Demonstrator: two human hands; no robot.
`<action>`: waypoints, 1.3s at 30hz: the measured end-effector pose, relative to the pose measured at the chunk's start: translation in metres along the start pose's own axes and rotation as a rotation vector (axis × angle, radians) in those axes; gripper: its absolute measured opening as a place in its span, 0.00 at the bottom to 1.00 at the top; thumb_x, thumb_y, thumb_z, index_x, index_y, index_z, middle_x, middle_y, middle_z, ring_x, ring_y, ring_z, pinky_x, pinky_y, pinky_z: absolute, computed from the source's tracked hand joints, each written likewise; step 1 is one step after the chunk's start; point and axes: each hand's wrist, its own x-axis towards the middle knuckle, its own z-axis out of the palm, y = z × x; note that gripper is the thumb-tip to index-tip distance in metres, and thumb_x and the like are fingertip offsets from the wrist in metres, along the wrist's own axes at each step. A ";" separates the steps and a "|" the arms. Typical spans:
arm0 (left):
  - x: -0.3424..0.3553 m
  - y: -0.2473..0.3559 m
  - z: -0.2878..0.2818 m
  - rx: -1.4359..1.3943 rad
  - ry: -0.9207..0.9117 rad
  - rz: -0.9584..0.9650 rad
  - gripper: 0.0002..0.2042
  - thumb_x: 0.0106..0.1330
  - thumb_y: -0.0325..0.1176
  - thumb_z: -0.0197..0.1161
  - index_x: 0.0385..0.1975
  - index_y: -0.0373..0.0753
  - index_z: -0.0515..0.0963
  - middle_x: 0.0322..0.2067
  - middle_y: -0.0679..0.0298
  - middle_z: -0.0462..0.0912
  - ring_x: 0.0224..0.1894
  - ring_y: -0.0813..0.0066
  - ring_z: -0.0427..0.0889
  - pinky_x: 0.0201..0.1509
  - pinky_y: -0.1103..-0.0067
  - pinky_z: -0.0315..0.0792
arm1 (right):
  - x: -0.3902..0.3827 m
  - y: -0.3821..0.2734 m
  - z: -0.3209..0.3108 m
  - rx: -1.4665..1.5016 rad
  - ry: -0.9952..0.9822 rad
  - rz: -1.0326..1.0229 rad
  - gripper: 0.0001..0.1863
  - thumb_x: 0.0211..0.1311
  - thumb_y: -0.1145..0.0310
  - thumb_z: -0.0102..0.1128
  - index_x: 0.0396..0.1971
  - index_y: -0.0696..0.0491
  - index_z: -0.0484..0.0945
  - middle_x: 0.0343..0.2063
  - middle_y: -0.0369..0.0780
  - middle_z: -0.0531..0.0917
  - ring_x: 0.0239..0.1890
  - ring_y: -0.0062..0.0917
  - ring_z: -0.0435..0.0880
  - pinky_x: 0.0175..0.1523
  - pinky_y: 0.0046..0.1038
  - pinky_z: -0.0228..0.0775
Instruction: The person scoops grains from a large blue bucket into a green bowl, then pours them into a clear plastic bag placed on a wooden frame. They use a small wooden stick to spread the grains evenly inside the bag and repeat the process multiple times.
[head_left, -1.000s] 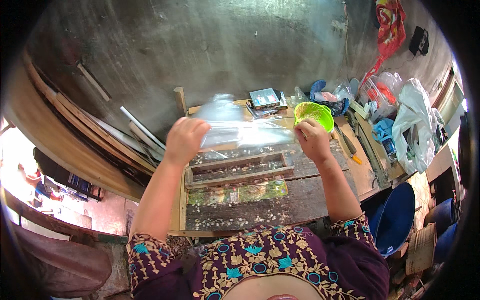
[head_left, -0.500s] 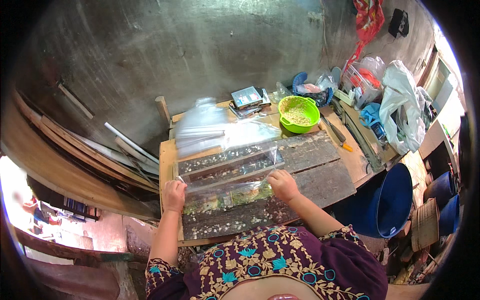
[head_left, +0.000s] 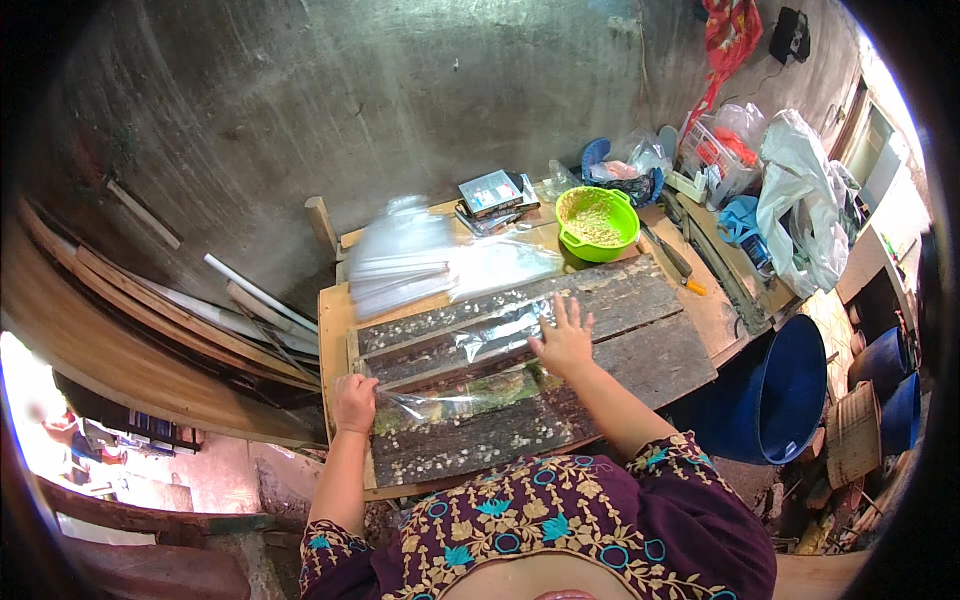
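Observation:
My left hand (head_left: 355, 403) pinches the end of a clear plastic sheet (head_left: 495, 330) at the left of the dark plank surface (head_left: 640, 370). The sheet lies over a narrow wooden frame (head_left: 436, 372) and a green printed strip, its outline partly lost in glare. My right hand (head_left: 565, 345) rests on the sheet at the frame's right part, fingers spread. Pale specks are scattered on the planks. Stacked clear plastic sheets (head_left: 400, 270) lie behind the frame. A lime green bowl (head_left: 590, 250) holding a pale, crumbly mixture stands at the back right, with an orange-tipped knife (head_left: 680, 265) beside it.
Small cases (head_left: 490, 193), bundled bags and a white sack (head_left: 800, 230) crowd the table's back and right. Long boards and pipes (head_left: 255, 290) lean at the left wall (head_left: 350, 100). Blue tubs (head_left: 790, 385) stand below right.
Both hands came down from holding the sheet raised, laying it over the frame. Since half a second ago, my right hand has moved forward and spread its fingers; my left stays near the left end.

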 end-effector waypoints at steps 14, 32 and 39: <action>-0.009 -0.007 -0.015 -0.111 -0.146 -0.106 0.13 0.50 0.25 0.58 0.37 0.40 0.77 0.39 0.61 0.75 0.45 0.58 0.72 0.48 0.67 0.67 | -0.004 0.045 -0.010 0.032 -0.050 -0.172 0.34 0.43 0.68 0.57 0.57 0.45 0.65 0.65 0.38 0.55 0.67 0.41 0.49 0.65 0.52 0.43; 0.003 -0.010 -0.029 0.156 -0.471 -0.066 0.23 0.61 0.36 0.53 0.58 0.45 0.64 0.61 0.64 0.60 0.64 0.58 0.57 0.62 0.66 0.60 | 0.013 0.065 0.011 0.069 -0.022 -0.236 0.38 0.40 0.79 0.56 0.58 0.43 0.64 0.65 0.42 0.54 0.64 0.42 0.56 0.62 0.37 0.58; 0.003 -0.018 -0.030 0.133 -0.497 -0.039 0.29 0.53 0.40 0.58 0.58 0.42 0.64 0.62 0.59 0.59 0.64 0.54 0.55 0.64 0.61 0.54 | 0.026 0.074 -0.001 0.109 0.038 -0.348 0.31 0.39 0.79 0.60 0.51 0.45 0.71 0.61 0.38 0.63 0.62 0.38 0.60 0.59 0.37 0.62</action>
